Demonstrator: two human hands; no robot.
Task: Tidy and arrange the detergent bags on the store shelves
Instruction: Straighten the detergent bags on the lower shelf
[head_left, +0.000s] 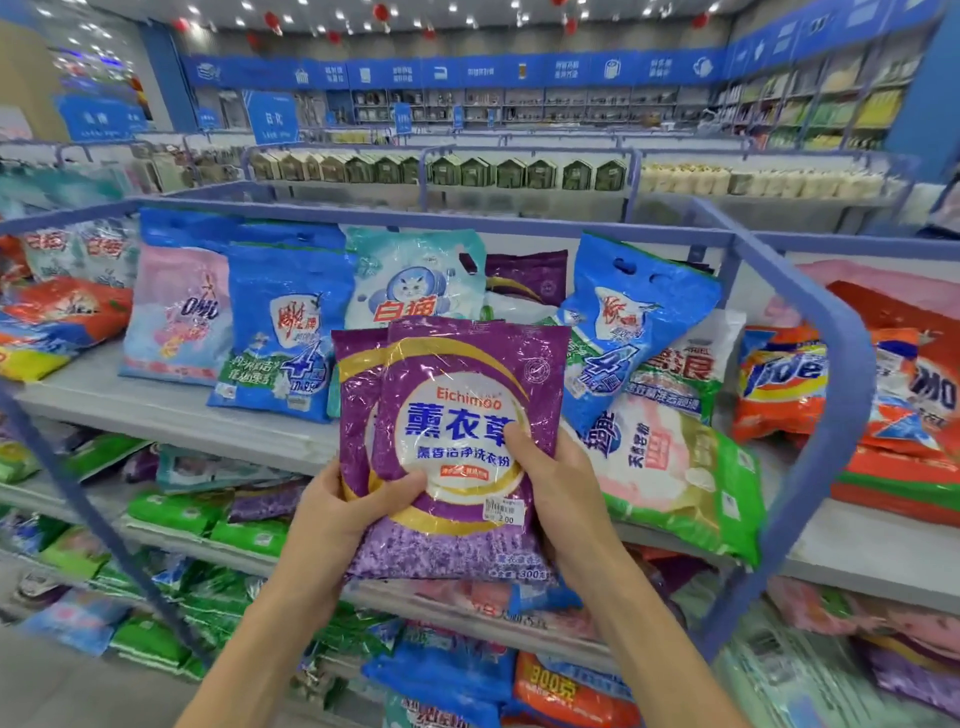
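Grip looking firm on both sides: left hand (353, 514) curling round lower left corner, thumb pressing on front; right hand (561, 483) clasping right edge, thumb lying across label. Front purple bag (462, 395) overlapping rear purple bag (353, 384), pair being held upright in air just before top shelf (156, 410). Doing it well: squaring both edges flush first, then aiming between upright blue bag (280, 332) and tilted blue bag (618, 322), toward matching purple bag at back (524, 275), labels facing out.

Glossy crinkled plastic purple bags (457, 415); smooth matt painted blue shelf frame (810, 312).
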